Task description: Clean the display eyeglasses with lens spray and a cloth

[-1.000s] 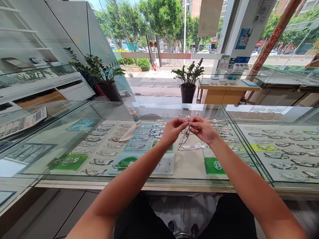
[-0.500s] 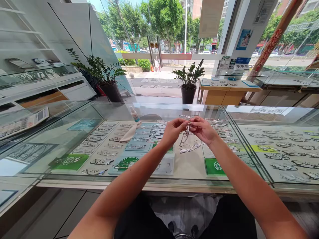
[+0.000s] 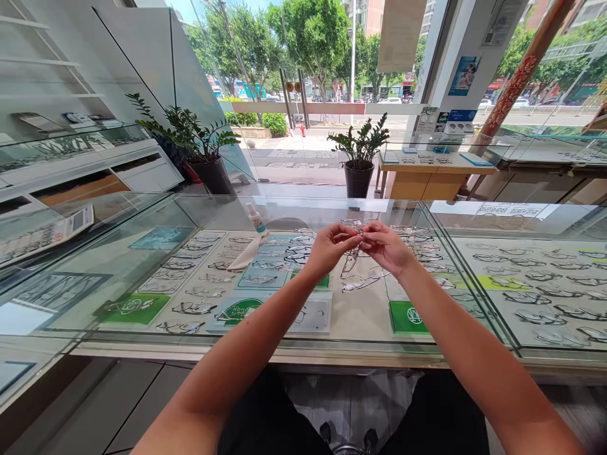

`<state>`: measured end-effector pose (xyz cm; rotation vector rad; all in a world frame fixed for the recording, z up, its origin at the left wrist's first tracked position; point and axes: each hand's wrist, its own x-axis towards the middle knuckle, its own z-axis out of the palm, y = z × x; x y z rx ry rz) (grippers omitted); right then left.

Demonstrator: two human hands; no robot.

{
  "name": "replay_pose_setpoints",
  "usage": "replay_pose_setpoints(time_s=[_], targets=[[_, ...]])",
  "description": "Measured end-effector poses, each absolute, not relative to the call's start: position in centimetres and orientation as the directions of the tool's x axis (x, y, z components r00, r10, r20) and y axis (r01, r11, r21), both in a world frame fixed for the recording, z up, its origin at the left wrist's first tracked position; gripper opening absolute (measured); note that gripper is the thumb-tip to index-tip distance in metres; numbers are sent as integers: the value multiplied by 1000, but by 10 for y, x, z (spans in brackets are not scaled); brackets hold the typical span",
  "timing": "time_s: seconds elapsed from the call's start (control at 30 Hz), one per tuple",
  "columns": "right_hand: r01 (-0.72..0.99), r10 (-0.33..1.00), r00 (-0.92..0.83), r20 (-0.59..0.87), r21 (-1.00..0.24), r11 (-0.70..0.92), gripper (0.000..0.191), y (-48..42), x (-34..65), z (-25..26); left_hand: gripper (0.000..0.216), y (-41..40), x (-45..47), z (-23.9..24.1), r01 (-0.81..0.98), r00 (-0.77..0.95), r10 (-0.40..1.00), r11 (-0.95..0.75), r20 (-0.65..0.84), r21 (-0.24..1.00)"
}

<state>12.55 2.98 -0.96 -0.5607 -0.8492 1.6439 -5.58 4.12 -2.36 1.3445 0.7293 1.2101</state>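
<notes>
Above the glass display counter (image 3: 360,349), my left hand (image 3: 332,249) and my right hand (image 3: 387,248) meet, thumbs and fingertips pinched together. Between them is a pair of eyeglasses (image 3: 349,264), hanging tilted just below the fingers. Both hands are closed on it. My fingers cover its upper part, so I cannot tell which piece each hand grips. Another pair of eyeglasses (image 3: 363,282) shows below my right hand. Off to the left of my hands are a small spray bottle (image 3: 257,218) and a pale cloth (image 3: 248,253).
Rows of eyeglasses (image 3: 194,308) lie in the counter, with green cards (image 3: 408,316) among them. A calculator-like keypad (image 3: 52,234) lies at the left. Beyond the counter stand two potted plants (image 3: 359,170) and a wooden display table (image 3: 431,180) by the window.
My left fingers have shifted slightly on the eyeglasses, the index finger now more curled over the thumb. The eyeglasses tilt a little differently; my right hand stays almost in place.
</notes>
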Motion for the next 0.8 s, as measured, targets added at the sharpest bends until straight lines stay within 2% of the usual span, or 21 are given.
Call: replay_pose_setpoints(time_s=[0.07,0.1,0.13,0.17,0.23,0.3,0.37,0.43,0.8], targets=[[-476,963,-245,113,-879,-18,26,27,134,-3,42,42,-58,-20,-211,239,936,-210,259,955],[-328,955,-267,131,-944,37,20,26,140,1,42,43,-60,-17,-213,209,942,-219,264,952],[-106,940,-309,144,-988,117,14,24,145,5,43,45,-63,-14,-222,174,948,-224,265,949],[159,911,-395,116,-969,192,11,22,151,8,43,46,-66,-11,-237,136,954,-229,266,944],[552,875,-483,1,-775,306,10,19,158,11,44,50,-72,-6,-270,64,961,-243,269,932],[733,875,-479,-76,-582,351,10,17,158,10,43,53,-76,-3,-284,16,960,-262,278,922],[798,878,-466,-111,-481,363,7,17,155,6,42,55,-79,-2,-285,-5,959,-273,284,919],[815,867,-479,-139,-439,380,3,17,150,2,42,55,-79,-2,-286,-11,958,-278,287,917],[806,840,-509,-188,-446,389,8,16,149,-5,45,51,-76,2,-290,-10,960,-271,281,918]])
